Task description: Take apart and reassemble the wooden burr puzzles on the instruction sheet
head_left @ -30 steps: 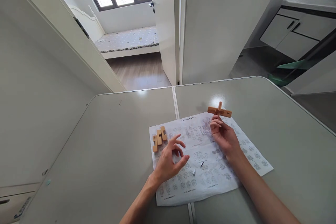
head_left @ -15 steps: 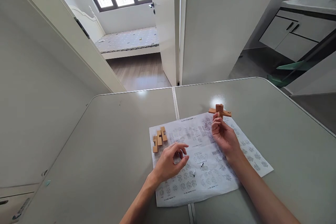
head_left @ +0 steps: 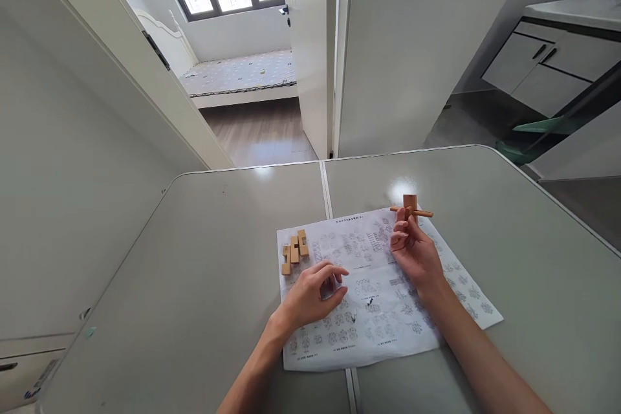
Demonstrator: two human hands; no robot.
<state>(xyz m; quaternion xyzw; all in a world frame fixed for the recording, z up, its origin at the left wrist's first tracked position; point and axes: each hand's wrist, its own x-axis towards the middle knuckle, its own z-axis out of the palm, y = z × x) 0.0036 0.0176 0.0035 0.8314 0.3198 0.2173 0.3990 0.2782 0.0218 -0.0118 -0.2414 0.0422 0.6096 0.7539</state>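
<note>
My right hand (head_left: 414, 249) is raised over the right part of a printed paper sheet (head_left: 320, 359). Its fingertips pinch a few wooden puzzle pieces (head_left: 410, 202) joined in a cross shape, partly covered by the fingers. My left hand (head_left: 317, 291) hovers over or rests on the left half of the sheet, which I cannot tell; its fingers are curved and apart, with nothing between thumb and fingers. Beyond it, three notched wooden pieces (head_left: 294, 250) lie side by side near the sheet's upper left corner. Small drawings and lines of text cover the paper.
The sheet lies on a grey table (head_left: 213, 259) with a pale seam (head_left: 325, 191) running down its middle. Past the table's far edge are an open door (head_left: 308, 52) and a bed (head_left: 242, 71). White cabinets (head_left: 543, 65) stand at the far right.
The wooden cross in my right hand has tilted, so its crossbar looks thinner and the upright block taller. My left hand has barely moved. The view has shifted slightly.
</note>
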